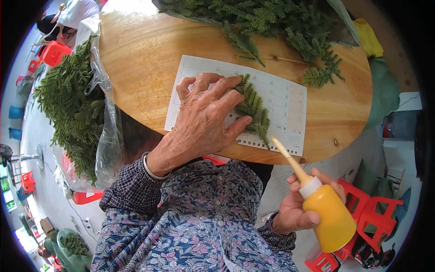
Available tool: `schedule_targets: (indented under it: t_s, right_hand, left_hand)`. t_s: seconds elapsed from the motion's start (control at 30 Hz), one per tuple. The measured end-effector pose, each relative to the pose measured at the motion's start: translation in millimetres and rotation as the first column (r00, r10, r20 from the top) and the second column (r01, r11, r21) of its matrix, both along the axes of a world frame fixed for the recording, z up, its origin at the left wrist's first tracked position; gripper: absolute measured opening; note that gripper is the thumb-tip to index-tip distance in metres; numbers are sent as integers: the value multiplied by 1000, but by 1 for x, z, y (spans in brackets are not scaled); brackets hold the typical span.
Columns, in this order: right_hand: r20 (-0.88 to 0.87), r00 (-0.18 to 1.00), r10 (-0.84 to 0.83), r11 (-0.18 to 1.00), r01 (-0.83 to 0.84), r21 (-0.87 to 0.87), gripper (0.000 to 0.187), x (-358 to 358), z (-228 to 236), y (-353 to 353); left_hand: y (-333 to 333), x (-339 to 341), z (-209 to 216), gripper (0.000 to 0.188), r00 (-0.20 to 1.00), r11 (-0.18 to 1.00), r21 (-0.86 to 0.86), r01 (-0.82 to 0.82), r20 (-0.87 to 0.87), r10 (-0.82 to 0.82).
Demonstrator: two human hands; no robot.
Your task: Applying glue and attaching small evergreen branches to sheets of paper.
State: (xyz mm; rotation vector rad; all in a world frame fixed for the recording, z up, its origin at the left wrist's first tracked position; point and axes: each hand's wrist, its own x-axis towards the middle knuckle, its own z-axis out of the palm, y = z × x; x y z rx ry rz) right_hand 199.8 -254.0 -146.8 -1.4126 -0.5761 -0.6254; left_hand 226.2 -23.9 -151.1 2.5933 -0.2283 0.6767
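On the round wooden table lies a calendar sheet (281, 90), its punched edge toward me. A short green artificial pine sprig (254, 111) rests on it. My left hand (208, 106) lies over the sheet, its fingertips and thumb pressing against the sprig's left side. In my right hand (294, 204), off the table's near edge, is a yellow squeeze bottle (330, 217) with a white collar and a long tapered nozzle. The bottle tilts up and left, and its nozzle tip is close to the sprig's near end.
A big heap of pine sprigs (272, 18) covers the table's far side, with a loose sprig (324, 70) at its right. Left of the table stands a clear plastic bag (106, 136) full of pine branches (72, 109). Red plastic stools (376, 217) stand at the lower right.
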Motion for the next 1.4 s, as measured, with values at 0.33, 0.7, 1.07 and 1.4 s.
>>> schedule_targets:
  t_s: [0.33, 0.7, 1.07, 1.4]
  right_hand:
    - [-3, 994, 108, 976, -106, -190, 75, -5, -1, -1]
    - [-18, 999, 31, 998, -32, -61, 72, 1, -4, -2]
    - [-6, 1000, 11, 999, -10, 50, 73, -2, -11, 2]
    - [96, 992, 82, 990, -70, -122, 75, -1, -21, -2]
  left_hand:
    - [-3, 0, 3, 39, 1000, 999, 31, 12, 20, -13]
    - [-2, 3, -6, 39, 997, 999, 25, 25, 72, -27]
    - [-4, 1, -1, 43, 999, 997, 76, 3, 34, -5]
    - [-7, 0, 3, 41, 1000, 997, 77, 11, 17, -12]
